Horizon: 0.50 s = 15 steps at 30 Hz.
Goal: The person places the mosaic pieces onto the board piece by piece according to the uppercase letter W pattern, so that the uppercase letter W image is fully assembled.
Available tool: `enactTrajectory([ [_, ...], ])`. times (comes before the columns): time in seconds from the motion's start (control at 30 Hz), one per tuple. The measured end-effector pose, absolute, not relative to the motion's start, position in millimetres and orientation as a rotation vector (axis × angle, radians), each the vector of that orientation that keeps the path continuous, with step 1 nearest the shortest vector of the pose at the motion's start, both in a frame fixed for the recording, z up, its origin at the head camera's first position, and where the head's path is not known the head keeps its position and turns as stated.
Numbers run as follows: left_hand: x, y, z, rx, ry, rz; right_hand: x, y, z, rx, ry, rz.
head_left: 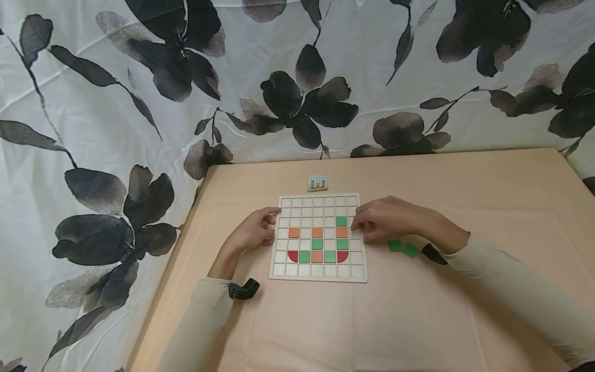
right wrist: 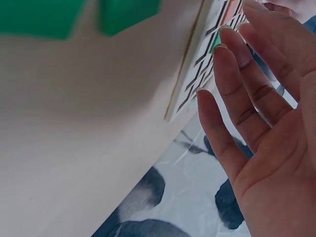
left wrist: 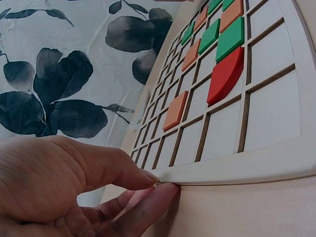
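A white grid board lies on the table, bearing green square tiles, orange square tiles and two red tiles with a rounded corner, one red tile at the right. My left hand is at the board's left edge; in the left wrist view its thumb and a finger pinch the rim. Over the board's right edge reaches my right hand, fingertips above the right-hand columns. In the right wrist view those fingers are fairly straight and apart, with no tile visible among them.
Two loose green tiles lie on the table below the right wrist. Behind the board sits a small gridded card. A flower-printed cloth hangs along the table's back and left edges. Dark devices sit on both wrists.
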<state>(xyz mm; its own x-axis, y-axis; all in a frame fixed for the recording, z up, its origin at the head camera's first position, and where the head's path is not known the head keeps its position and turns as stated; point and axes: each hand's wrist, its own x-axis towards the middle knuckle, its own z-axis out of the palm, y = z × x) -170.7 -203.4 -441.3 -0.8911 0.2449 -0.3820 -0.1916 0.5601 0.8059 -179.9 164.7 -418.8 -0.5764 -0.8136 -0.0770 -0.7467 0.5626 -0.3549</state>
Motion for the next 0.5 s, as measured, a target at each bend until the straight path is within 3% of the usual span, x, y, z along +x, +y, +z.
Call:
enactTrajectory([
  [0.5, -170, -203, -442, 0.021, 2.346, 1.296, -167, 210, -424, -1.172, 2.570, -0.359],
])
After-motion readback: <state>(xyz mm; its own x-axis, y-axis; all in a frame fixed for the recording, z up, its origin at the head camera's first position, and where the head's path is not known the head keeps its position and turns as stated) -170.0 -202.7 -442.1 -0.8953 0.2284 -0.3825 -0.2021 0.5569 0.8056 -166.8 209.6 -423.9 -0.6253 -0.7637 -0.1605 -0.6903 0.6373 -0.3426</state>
